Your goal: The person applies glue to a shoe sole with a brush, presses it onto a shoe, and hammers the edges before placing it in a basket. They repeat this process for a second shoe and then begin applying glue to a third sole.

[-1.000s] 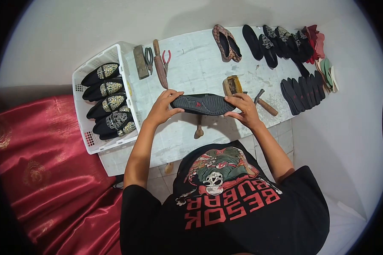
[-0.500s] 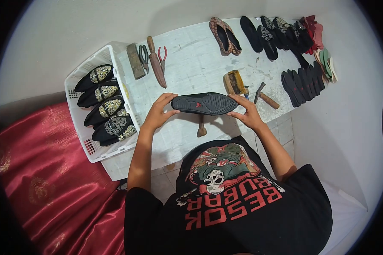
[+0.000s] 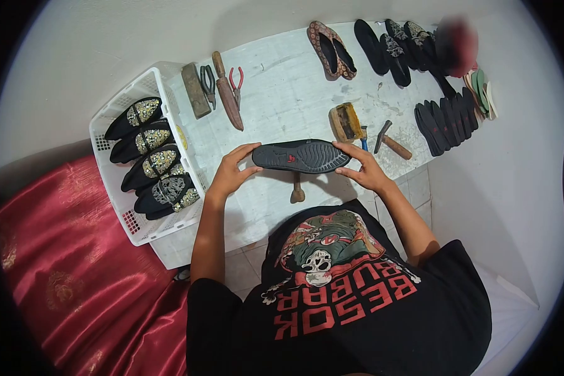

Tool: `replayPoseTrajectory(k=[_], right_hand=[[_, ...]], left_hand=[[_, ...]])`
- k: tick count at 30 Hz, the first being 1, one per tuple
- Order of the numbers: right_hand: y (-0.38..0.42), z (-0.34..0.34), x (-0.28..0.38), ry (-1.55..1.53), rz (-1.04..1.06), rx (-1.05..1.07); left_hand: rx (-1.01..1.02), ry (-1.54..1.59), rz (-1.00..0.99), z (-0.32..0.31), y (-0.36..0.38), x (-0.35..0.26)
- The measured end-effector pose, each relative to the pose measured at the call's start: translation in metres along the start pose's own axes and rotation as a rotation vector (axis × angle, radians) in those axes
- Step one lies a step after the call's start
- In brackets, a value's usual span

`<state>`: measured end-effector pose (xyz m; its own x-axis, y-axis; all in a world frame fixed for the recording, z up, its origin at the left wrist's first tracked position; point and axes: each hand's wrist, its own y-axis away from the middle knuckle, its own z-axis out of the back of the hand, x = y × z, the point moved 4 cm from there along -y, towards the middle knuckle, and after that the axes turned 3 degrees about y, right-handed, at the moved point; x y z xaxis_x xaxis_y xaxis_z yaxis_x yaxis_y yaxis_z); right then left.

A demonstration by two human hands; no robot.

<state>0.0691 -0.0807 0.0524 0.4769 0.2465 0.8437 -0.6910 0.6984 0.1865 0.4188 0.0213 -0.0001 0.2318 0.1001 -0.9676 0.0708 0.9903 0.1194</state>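
Observation:
A black shoe point(image 3: 301, 156) is held level over the table's near part, its ridged sole with a small red mark facing up toward me. My left hand point(image 3: 234, 170) grips its left end between thumb and fingers. At the other end, my right hand point(image 3: 365, 168) pinches the shoe the same way. Below the shoe, a wooden handle point(image 3: 297, 192) sticks out, its upper part hidden. Just beyond my right hand are a glue-stained box point(image 3: 346, 121) and a hammer point(image 3: 395, 144).
A white basket point(image 3: 117, 210) of decorated black shoes stands left on the table point(image 3: 276, 69). Pliers point(image 3: 208, 84), red-handled pliers point(image 3: 237, 81) and a knife-like tool point(image 3: 227, 94) lie behind. Patterned flats point(image 3: 332, 53), black shoes point(image 3: 395, 56) and several soles point(image 3: 442, 125) sit at right.
The shoe's sole has tilted slightly, and its right end sits a little lower. Both hands keep their hold on it. The basket appears shifted slightly left in view.

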Motion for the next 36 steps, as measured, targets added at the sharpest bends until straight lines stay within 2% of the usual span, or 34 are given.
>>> replayPoseTrajectory(k=[6, 9, 12, 18, 28, 30, 34, 36], right_hand=[[-0.002, 0.004, 0.009, 0.047, -0.007, 0.035], [-0.001, 0.003, 0.01, -0.004, -0.024, -0.017], [-0.002, 0.0, 0.004, -0.011, -0.046, -0.007], [-0.004, 0.004, 0.002, 0.041, -0.022, 0.037], [-0.004, 0.005, 0.005, 0.064, -0.05, 0.017], [-0.004, 0.007, 0.009, 0.043, -0.107, 0.05], [-0.002, 0.007, 0.017, 0.056, -0.104, 0.051], [-0.004, 0.004, 0.022, 0.164, 0.016, 0.01]], left_hand=[[-0.008, 0.083, 0.01, -0.002, 0.0, 0.007], [-0.051, 0.252, 0.031, -0.006, 0.005, -0.004], [-0.013, 0.053, -0.007, -0.004, 0.007, 0.0], [-0.002, 0.212, 0.102, -0.01, 0.009, 0.008], [0.026, 0.281, 0.092, -0.013, 0.011, 0.02], [0.026, 0.3, 0.108, -0.014, 0.01, 0.017], [-0.029, 0.008, -0.007, -0.014, 0.006, -0.026], [-0.022, -0.208, -0.084, -0.017, 0.002, -0.044]])
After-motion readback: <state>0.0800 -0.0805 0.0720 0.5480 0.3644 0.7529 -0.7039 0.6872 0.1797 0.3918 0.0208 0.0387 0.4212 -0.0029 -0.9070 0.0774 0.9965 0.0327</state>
